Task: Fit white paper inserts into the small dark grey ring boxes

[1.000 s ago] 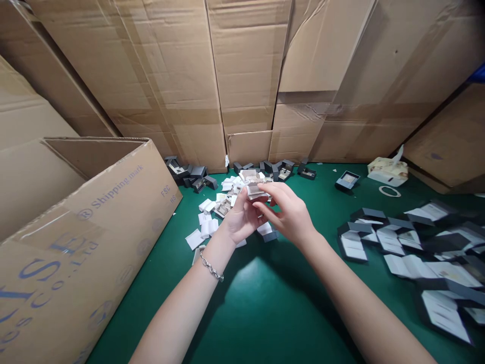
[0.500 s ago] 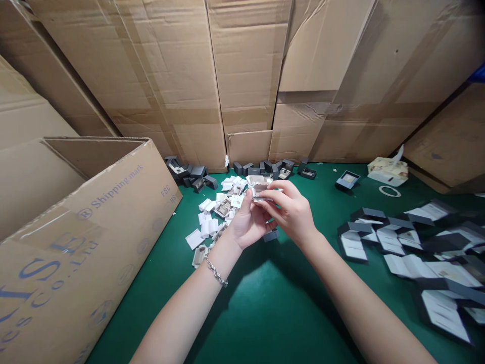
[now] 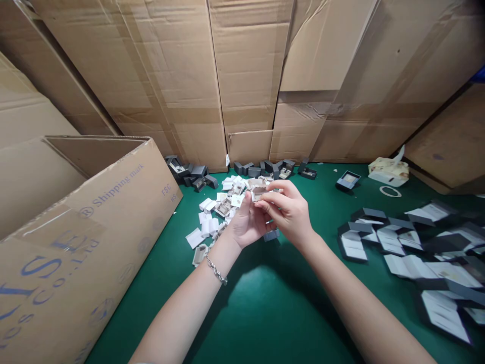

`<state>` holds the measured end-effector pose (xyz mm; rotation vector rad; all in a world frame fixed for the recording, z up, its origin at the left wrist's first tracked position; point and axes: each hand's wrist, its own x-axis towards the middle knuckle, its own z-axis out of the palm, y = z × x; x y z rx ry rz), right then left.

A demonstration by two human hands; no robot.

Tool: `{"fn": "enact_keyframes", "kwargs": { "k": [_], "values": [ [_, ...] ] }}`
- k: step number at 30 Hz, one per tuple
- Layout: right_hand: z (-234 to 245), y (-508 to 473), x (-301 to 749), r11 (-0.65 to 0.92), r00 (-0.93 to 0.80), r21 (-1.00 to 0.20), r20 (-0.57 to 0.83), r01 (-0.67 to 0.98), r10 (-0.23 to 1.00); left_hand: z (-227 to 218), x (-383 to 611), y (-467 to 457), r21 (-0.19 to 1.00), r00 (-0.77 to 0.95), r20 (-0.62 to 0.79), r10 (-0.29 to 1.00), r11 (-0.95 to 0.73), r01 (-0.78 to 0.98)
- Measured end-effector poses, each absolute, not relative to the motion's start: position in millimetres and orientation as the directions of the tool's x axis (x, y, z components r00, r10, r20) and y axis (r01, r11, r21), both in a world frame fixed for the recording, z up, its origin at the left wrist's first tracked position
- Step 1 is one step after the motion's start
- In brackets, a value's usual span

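Between my two hands is a small pale box insert [image 3: 259, 192] with a hollow greyish inside. My left hand [image 3: 245, 223] supports it from the left, thumb along its near side and the other fingers mostly hidden behind. My right hand [image 3: 291, 212] pinches its right end with thumb and fingertips. A pile of similar white inserts [image 3: 209, 227] lies just beyond and to the left of my hands. Partly hidden below my fingers, a dark small box [image 3: 271, 235] rests on the green table [image 3: 242, 313].
A large open carton [image 3: 113, 212] stands at the left. Small black boxes [image 3: 197, 174] line the back, before tall cardboard [image 3: 246, 65]. Open black boxes with white linings [image 3: 392, 237] spread at the right. Behind them are a tissue pack [image 3: 388, 172], a white ring [image 3: 390, 191] and one open box [image 3: 347, 180].
My right hand has shifted very slightly on the insert, which is tilted a little differently. My left hand stays almost in place, and the things on the table have not moved.
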<state>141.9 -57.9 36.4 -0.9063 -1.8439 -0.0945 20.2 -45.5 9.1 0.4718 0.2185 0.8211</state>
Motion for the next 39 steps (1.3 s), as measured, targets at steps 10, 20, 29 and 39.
{"fn": "enact_keyframes", "kwargs": {
  "k": [10,20,29,39],
  "values": [
    [39.2,-57.6,140.0,0.718,-0.191,-0.365,0.802,0.593,0.565,6.4,18.1,-43.9,0.533,0.636,-0.031,0.771,0.551,-0.643],
    [52.2,-54.5,163.6,0.623,-0.335,-0.458,0.564,0.633,0.755,-2.9,8.9,-36.4,0.640,0.688,-0.067,0.723,0.560,-0.526],
    [51.8,-57.5,161.3,0.584,-0.347,-0.596,0.473,0.551,0.810,-1.3,7.7,-37.3,0.668,0.718,-0.042,0.695,0.554,-0.497],
    [48.8,-54.0,158.6,0.672,-0.351,-0.453,0.605,0.586,0.715,-3.7,9.5,-35.2,0.650,0.700,-0.090,0.709,0.574,-0.498]
  ]
}}
